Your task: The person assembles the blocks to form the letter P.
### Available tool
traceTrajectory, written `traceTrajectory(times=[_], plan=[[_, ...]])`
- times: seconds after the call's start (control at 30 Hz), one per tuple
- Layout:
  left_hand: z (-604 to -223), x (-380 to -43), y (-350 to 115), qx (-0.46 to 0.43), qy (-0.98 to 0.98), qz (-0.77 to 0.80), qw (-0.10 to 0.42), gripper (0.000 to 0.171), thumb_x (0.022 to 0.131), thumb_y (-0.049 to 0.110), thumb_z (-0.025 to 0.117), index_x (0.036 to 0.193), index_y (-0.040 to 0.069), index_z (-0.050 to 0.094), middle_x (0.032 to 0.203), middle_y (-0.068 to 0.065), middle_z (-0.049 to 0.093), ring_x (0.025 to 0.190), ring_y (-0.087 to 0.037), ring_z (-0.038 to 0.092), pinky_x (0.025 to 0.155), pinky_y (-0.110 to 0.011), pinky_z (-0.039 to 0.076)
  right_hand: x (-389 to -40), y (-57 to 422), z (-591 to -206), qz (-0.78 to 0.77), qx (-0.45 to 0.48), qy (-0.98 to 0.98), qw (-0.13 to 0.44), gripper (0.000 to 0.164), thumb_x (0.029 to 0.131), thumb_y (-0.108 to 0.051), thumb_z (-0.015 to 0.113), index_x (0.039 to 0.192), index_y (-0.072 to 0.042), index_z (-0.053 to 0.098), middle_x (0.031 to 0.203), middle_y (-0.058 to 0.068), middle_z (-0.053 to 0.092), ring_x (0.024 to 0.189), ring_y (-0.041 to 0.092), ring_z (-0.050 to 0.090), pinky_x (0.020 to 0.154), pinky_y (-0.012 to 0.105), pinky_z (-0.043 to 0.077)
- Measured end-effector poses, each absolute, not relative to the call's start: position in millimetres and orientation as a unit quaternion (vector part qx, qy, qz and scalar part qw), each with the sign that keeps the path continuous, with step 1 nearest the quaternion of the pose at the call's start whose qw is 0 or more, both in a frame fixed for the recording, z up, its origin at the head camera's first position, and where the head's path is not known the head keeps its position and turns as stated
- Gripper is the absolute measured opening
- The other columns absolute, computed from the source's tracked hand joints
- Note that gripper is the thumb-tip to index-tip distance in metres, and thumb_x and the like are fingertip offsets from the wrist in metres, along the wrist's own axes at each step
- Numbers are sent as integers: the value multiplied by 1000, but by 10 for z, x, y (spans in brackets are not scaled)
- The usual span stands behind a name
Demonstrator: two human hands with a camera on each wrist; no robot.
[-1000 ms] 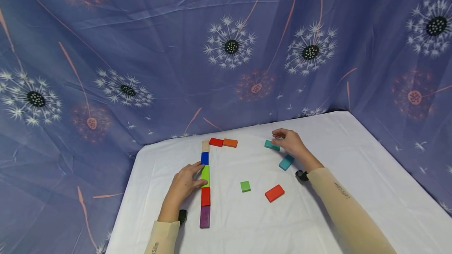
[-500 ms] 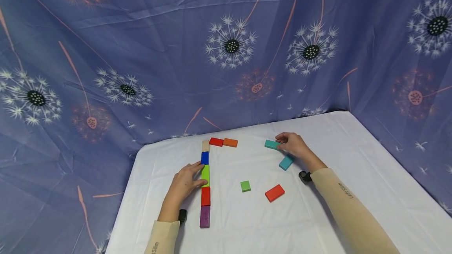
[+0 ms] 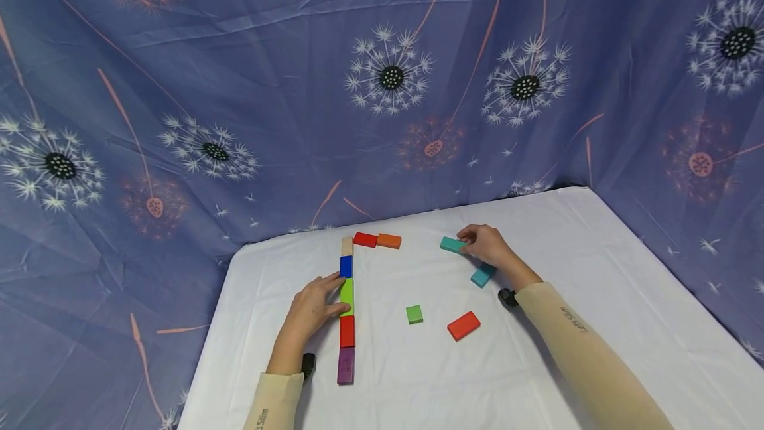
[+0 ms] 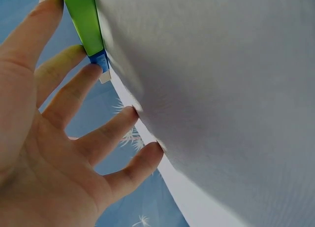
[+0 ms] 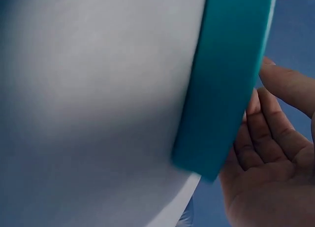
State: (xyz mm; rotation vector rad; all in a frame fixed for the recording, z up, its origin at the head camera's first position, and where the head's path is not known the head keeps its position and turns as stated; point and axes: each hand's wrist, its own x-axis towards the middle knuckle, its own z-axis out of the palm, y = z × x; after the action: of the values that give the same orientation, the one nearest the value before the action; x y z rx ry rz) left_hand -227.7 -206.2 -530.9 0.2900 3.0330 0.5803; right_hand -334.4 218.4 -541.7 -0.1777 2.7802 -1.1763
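A straight row of coloured wooden blocks runs away from me on the left. My left hand (image 3: 310, 307) rests beside it, thumb and fingertips touching the sides of the lime-green block (image 3: 347, 296) and the blue block (image 3: 346, 267). In the left wrist view, its fingers (image 4: 74, 96) are spread and fairly straight along the green block (image 4: 84, 22). At the back right, my right hand (image 3: 486, 245) pinches the right end of a teal block (image 3: 451, 244) between thumb and fingers. A second teal block (image 3: 482, 276) lies under that wrist and looms large in the right wrist view.
The row also has a plain wood block (image 3: 347, 246), a red block (image 3: 347, 331) and a purple block (image 3: 346, 366). From its far end a red block (image 3: 365, 239) and an orange block (image 3: 389, 241) extend rightward. A green square (image 3: 414, 314) and red block (image 3: 463, 326) lie mid-table.
My right hand first shifts slightly right along the teal block, then moves left, and the block slides a little left with it. The left hand stays in place.
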Motion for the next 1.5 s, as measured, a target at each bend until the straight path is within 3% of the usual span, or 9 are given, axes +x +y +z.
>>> traceTrajectory(times=[0.8, 1.5], plan=[[-5314, -2255, -2051, 103, 978, 184, 10, 68, 83, 42, 89, 143, 16, 69, 156, -4, 61, 144, -44, 56, 115, -66, 47, -3401, 1489, -5470, -411, -45, 909, 42, 35, 90, -9, 81, 124, -1, 74, 114, 15, 76, 105, 28, 70, 94, 43, 58], [-5301, -2261, -2053, 98, 977, 186, 14, 69, 84, 42, 89, 144, 16, 68, 157, -4, 60, 145, -44, 54, 115, -67, 46, -3412, 1152, -5443, -408, -16, 912, 26, 36, 88, -11, 82, 123, -2, 75, 113, 14, 77, 105, 30, 69, 97, 44, 57]])
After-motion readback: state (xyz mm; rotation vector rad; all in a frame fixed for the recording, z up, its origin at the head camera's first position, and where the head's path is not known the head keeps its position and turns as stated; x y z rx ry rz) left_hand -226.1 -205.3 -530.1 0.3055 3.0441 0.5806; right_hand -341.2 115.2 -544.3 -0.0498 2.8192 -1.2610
